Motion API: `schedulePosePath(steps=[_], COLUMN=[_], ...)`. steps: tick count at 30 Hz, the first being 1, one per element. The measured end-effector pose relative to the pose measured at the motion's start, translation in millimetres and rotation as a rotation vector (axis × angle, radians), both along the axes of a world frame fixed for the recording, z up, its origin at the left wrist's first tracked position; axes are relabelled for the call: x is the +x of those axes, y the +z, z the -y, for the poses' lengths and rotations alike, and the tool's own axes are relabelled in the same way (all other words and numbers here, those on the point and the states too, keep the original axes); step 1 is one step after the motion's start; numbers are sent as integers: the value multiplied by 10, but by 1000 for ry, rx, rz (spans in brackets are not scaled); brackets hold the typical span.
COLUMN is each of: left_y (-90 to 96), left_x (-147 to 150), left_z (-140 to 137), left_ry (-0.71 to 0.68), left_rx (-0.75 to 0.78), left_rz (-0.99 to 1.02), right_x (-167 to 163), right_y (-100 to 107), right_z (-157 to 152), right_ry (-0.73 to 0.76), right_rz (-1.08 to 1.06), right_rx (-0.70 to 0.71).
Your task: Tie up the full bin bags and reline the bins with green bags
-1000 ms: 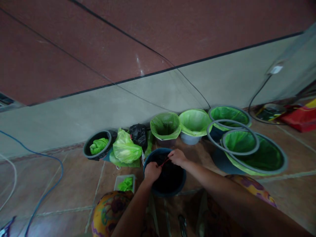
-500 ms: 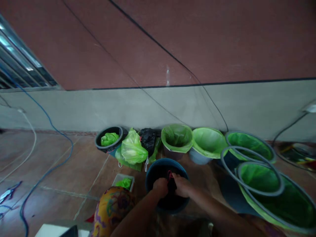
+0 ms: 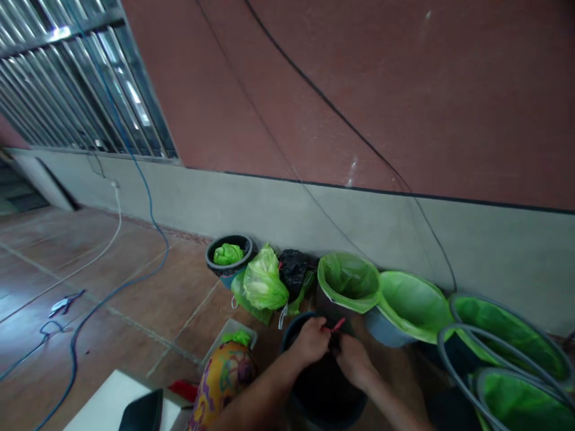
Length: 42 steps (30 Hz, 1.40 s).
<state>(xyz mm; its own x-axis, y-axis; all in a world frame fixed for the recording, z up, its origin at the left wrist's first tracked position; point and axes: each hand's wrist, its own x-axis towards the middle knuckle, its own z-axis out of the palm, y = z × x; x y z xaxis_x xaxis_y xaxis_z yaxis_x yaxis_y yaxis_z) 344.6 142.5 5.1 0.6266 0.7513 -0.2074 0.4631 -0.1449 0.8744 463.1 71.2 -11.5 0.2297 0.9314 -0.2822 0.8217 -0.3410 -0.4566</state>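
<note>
Over the dark bin [image 3: 359,401], both hands are close together at the far rim. My left hand [image 3: 311,340] is closed on a bunched black bag with a red drawstring [image 3: 338,325] sticking out between the hands. My right hand [image 3: 357,359] pinches the same dark bunch from the other side, its fingertips partly hidden. The bin's inside is too dark to make out. Just behind it lie a tied light green bag [image 3: 265,280] and a tied black bag [image 3: 294,272] with a bit of red at its neck.
Along the wall stand a bin with a green bundle inside [image 3: 228,254], and green-lined bins [image 3: 348,280] [image 3: 415,305]. Loose grey rings [image 3: 449,371] lie over the lined bins at right. A clear tray [image 3: 251,335], a white box with a phone [image 3: 112,389] and a blue cable [image 3: 135,280] are at left.
The view has swung left and tilted. My hands have risen from inside the bin to its far rim, bringing up the black bunch, and the red drawstring shows more.
</note>
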Motion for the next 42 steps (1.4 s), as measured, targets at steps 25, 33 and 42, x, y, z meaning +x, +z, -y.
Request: schedulePosePath(steps=[25, 33, 42], left_y=[347, -580, -1361], left_x=[-574, -955, -1666], left_z=[-2652, -2369, -1681], left_ry=[54, 147, 732], left_rx=[392, 368, 24], left_rz=[-28, -328, -219], right_x=[-227, -488, -374], right_y=[748, 183, -250], right_z=[-2777, -2844, -3525], right_ry=[-214, 76, -2], right_rz=[230, 401, 330], right_rx=[251, 444, 199])
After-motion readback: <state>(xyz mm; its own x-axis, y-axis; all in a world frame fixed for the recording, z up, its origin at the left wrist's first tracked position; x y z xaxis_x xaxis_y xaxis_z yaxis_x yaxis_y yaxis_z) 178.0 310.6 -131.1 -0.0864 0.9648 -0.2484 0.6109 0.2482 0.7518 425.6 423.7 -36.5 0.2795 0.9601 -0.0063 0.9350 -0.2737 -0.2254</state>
